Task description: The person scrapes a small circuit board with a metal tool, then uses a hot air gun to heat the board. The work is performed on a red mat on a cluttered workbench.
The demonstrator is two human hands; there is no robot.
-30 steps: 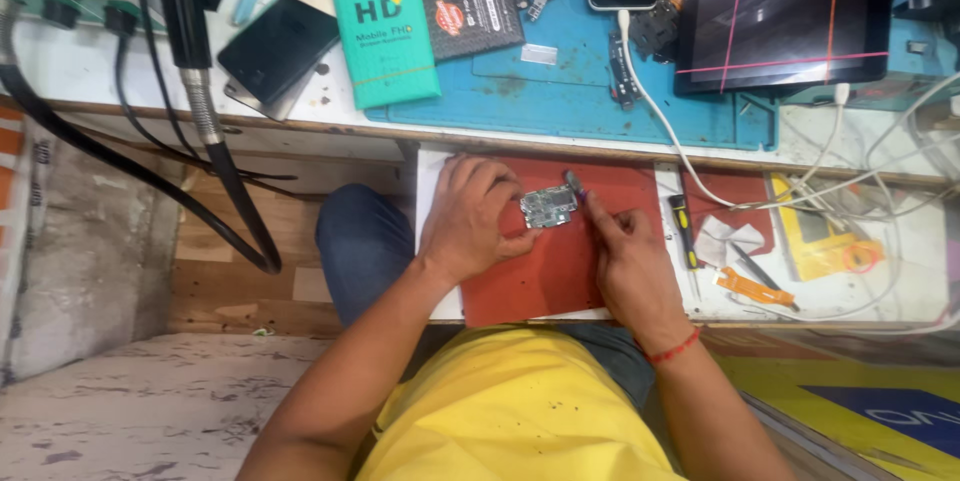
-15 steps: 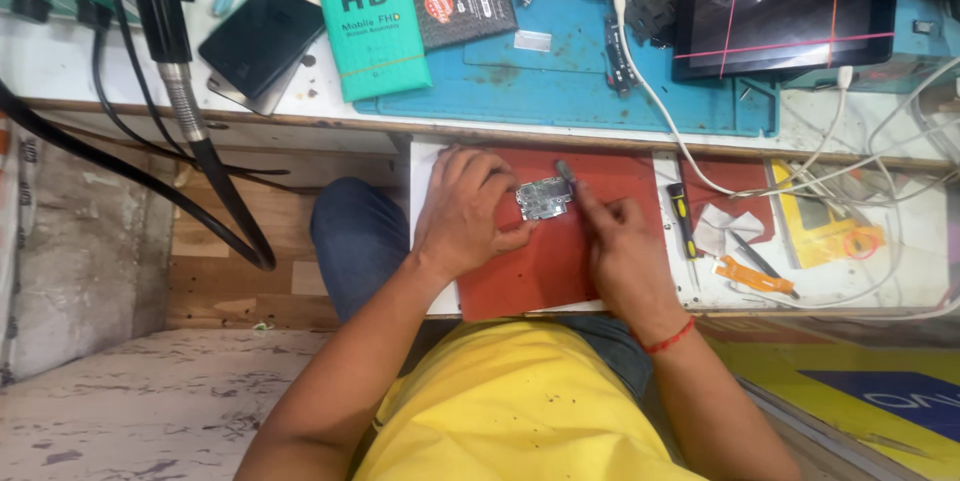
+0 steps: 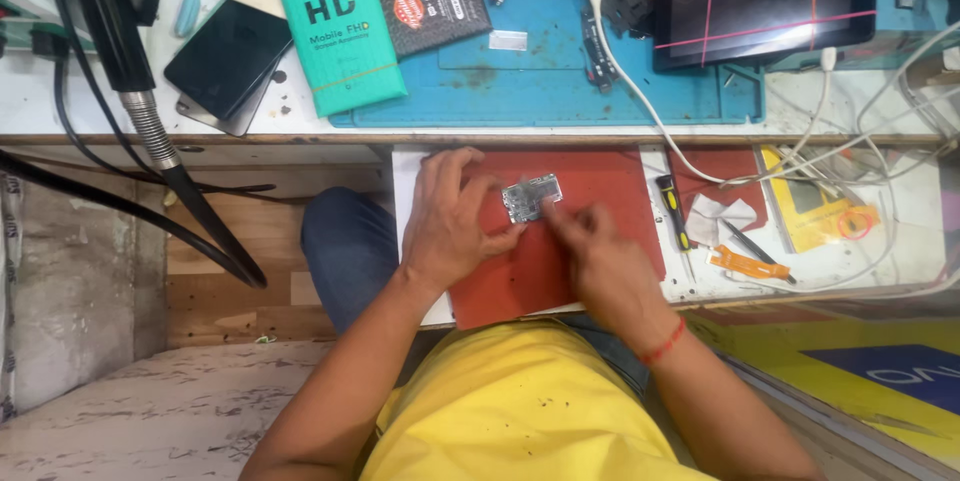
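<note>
A small silver metal part (image 3: 531,197) lies on a red mat (image 3: 600,176), near the middle of the view. The left hand (image 3: 452,223) sits at its 9 o'clock, flat on the mat, with the fingers apart and a fingertip touching the part's edge. The right hand (image 3: 597,263) comes from 4 o'clock. Its fingers are pinched together at the part's right edge, but it is blurry, so I cannot tell if they hold anything. A yellow screwdriver (image 3: 673,209) lies at 3 o'clock of the mat. A green box (image 3: 337,26) lies at 11 o'clock on the blue mat (image 3: 560,91)
</note>
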